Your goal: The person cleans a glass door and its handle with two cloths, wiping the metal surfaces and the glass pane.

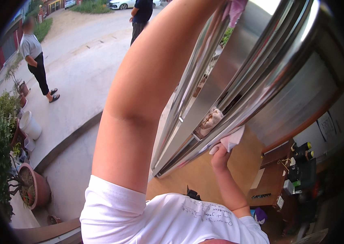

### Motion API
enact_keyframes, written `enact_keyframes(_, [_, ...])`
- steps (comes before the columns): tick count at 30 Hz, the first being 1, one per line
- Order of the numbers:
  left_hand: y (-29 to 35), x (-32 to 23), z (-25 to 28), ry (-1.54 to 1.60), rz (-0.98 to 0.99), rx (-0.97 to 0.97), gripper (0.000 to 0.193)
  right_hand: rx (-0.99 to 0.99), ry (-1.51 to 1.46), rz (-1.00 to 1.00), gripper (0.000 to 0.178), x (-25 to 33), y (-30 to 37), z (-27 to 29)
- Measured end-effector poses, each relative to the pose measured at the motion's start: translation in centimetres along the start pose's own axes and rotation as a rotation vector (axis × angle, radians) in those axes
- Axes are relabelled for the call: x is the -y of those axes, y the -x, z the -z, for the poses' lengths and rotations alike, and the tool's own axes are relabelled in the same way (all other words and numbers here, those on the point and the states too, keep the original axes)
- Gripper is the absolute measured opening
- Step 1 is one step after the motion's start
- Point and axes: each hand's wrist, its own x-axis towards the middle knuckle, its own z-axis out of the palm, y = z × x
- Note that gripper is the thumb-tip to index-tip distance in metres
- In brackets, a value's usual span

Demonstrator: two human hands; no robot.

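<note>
My left arm (pixel 135 93) stretches up across the middle, and its hand lies beyond the top edge. Beside where the arm leaves the picture, a pink cloth (pixel 235 12) shows against a tall, shiny stainless-steel door frame (pixel 224 77). My right hand (pixel 220 156) is closed on a pale pink cloth (pixel 233 139) at the near edge of the metal. Its fingers are partly hidden by the cloth. Just above that hand, a pale, crumpled shape (pixel 211 121) shows in the metal; whether it is a reflection I cannot tell.
On the left, a person (pixel 33 57) stands on the pavement; another person (pixel 140 18) is farther back. Potted plants (pixel 35 185) and a white bucket (pixel 30 124) line the left side. To the right are a brown wooden cabinet (pixel 267 183) and a framed panel (pixel 298 93).
</note>
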Motion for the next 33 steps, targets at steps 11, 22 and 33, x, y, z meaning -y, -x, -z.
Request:
enact_keyframes(11, [17.6,2.1,5.7,0.107,0.206,0.176,0.067,-0.131,0.039,0.047,0.042,1.3,0.3,-1.2])
enact_keyframes(22, [34.2,4.3,10.2,0.165,0.432,0.192,0.084,-0.098,-0.019,0.13,0.064,-0.7,-0.2,-0.7])
enact_keyframes(33, [55.6,4.7,17.3,0.034,0.774,0.43,0.073,-0.059,0.021,0.196,0.069,-1.4,0.2,-1.6])
